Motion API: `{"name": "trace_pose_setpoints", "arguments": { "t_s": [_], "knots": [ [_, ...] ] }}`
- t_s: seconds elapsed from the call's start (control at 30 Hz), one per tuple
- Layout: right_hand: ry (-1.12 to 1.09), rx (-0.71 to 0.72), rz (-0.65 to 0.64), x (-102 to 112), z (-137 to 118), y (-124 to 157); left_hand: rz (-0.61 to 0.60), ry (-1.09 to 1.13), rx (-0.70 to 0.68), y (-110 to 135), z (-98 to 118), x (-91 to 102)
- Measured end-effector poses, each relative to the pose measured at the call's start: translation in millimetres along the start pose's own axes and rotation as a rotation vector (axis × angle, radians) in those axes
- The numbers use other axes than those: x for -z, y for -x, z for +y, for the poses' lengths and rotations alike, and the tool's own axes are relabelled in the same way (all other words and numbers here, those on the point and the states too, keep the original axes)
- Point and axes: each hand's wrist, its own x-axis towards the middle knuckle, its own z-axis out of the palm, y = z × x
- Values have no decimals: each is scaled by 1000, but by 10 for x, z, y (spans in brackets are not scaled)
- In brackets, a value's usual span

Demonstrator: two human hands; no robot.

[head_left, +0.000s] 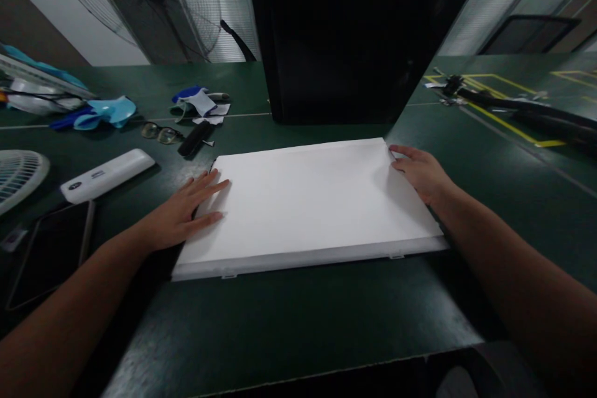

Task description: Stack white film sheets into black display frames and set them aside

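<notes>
A flat white rectangular panel (308, 199) lies on the green table. Two small clear tabs show along its near edge. Over its left side rests my left hand (186, 208), with the fingers spread and the fingertips on the white surface. My right hand (422, 174) touches the panel's right edge near the far corner. Its thumb and forefinger are stretched out and slightly apart, while the other fingers are mostly hidden. Neither hand is wrapped round anything that I can see.
A large black screen or panel (354, 37) stands just behind. On the left are glasses (161, 133), a white elongated device (109, 175), a dark tablet (53, 249) and blue gloves (105, 113). Black cables (522, 102) lie at right over yellow tape on the green table (317, 317).
</notes>
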Motion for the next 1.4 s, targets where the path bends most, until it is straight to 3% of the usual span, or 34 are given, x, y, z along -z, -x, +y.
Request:
{"name": "trace_pose_setpoints", "arguments": {
  "t_s": [0.17, 0.23, 0.33, 0.43, 0.53, 0.63, 0.8, 1.07, 1.23, 1.4],
  "knots": [
    [296, 260, 57, 97, -136, 210, -31, -23, -11, -17, 91, 47],
    [390, 473, -100, 34, -277, 469, -29, -19, -2, -24, 80, 41],
    [530, 850, -483, -196, -463, 894, -22, -6, 12, -35, 44, 17],
    [640, 1040, -677, -466, -534, 1142, 6, -1, 3, -40, 12, -9],
    [709, 1053, -742, -623, -512, 1167, 25, -3, -2, -33, 1, -16],
    [729, 1076, -748, -643, -471, 1124, 22, 9, -2, -21, 3, -5],
    [676, 1136, -683, -601, -404, 1093, 14, 20, 15, -9, 8, 7],
    [691, 1081, -554, -644, -342, 1051, 20, 39, 8, -3, 72, 50],
    [742, 1049, -507, -698, -364, 1094, -43, 28, -114, 35, 135, 113],
    [774, 1006, -501, -705, -354, 1045, -127, 56, -278, 60, 340, 108]
  ]
}}
